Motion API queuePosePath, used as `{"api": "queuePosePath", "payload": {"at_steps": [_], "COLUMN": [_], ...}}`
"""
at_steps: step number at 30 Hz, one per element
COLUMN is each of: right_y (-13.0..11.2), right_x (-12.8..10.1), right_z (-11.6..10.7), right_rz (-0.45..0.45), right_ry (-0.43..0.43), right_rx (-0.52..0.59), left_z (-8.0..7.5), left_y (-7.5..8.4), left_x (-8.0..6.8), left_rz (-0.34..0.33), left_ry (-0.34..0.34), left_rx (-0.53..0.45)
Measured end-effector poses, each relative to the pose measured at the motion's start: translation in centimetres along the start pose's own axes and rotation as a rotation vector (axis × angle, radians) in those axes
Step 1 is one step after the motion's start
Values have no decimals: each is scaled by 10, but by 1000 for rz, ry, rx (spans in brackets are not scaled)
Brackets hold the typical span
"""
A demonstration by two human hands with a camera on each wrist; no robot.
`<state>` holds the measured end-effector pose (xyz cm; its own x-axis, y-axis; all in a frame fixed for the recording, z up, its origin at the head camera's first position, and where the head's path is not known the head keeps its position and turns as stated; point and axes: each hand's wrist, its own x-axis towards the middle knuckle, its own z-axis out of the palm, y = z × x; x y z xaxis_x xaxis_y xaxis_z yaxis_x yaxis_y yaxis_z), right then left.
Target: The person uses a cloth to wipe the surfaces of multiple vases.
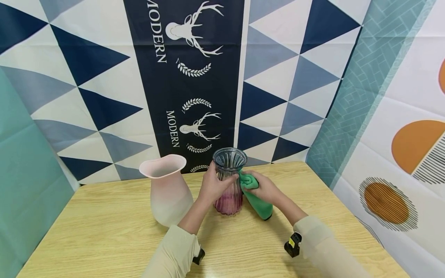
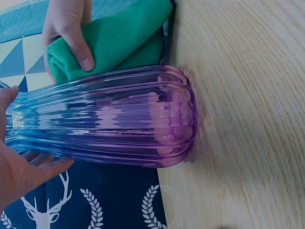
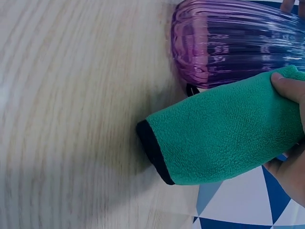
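Ribbed vase (image 1: 229,185) stands upright on the table (image 1: 104,239), near the middle, toward the back edge. Glass is clear blue at the flared mouth, shading to purple at the base.

My left hand (image 1: 213,185) wraps the vase at its neck and upper body from the left side. Fingers (image 2: 45,167) curl around the glass; in the left wrist view the palm sits against the blue part, thumb tip at the upper rim side. Firm hold, fingers bent round it.

My right hand (image 1: 265,188) grips a green cloth (image 1: 257,199) and presses its bunched upper end against the right side of the vase, just below the mouth. Fingers closed around the cloth; thumb (image 2: 80,50) lies across the fold. The rest of the cloth hangs down beside the vase, its dark-edged lower end (image 3: 153,151) reaching the table just right of the vase base. Cloth touches the glass along the ribs.

A frosted vase (image 1: 167,189), pale pink with a wavy mouth, stands upright to the left of the ribbed one, near but apart from it, just left of my left forearm.

Both sleeves (image 1: 174,253) are light beige; a small black device (image 1: 292,244) sits at each wrist. Behind the table hangs a patterned backdrop (image 1: 187,77) with navy triangles and deer heads.
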<state>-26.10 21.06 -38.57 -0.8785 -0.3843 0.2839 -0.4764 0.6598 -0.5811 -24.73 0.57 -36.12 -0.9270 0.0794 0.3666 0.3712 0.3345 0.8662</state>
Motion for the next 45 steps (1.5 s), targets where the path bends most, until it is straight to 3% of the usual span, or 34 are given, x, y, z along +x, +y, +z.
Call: {"api": "queuePosePath", "payload": {"at_steps": [20, 26, 32, 45], "right_y": [10, 10, 10, -7], "right_x": [-2, -5, -4, 7], "right_z": [11, 13, 5, -24], "right_rz": [-24, 13, 50, 87], "right_ry": [-88, -94, -63, 172], "right_rx": [-242, -292, -182, 229], "left_z": [4, 5, 4, 3], "left_y": [-3, -3, -2, 1], "left_x": [0, 0, -2, -4], "left_rz": [32, 24, 30, 11], "left_ry": [43, 51, 63, 56], "left_rx": [41, 41, 10, 32]}}
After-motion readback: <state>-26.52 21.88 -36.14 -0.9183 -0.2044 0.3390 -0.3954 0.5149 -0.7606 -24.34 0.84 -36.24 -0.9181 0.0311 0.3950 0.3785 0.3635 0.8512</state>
